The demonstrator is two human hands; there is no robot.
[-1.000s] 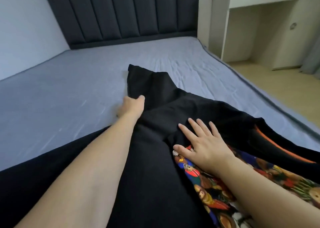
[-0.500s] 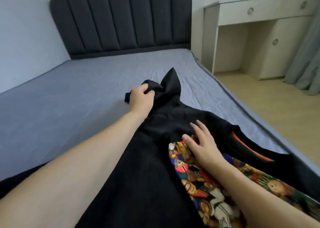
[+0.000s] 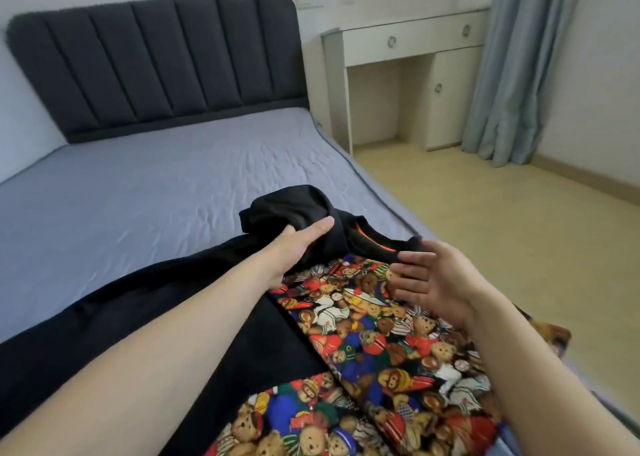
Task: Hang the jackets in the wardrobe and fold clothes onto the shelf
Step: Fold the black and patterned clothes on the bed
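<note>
Sleeve [image 3: 287, 209] now bunched inward; our left hand [image 3: 301, 244] grips it for folding; right hand [image 3: 426, 279] lifted off jacket [image 3: 207, 317], fingers spread, empty.

I saw a dark padded headboard [image 3: 156, 64], a white desk [image 3: 408, 39] and grey-blue curtains [image 3: 512, 74] beyond my bed [image 3: 138, 192].

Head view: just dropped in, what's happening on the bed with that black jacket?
A person is working on a black jacket laid on the bed, its teddy-bear print lining facing up. The left hand holds a bunched sleeve or flap of the black fabric, brought in over the body. The right hand hovers open beside the orange-trimmed collar, holding nothing. The jacket is neither folded nor on a hanger yet.
</note>
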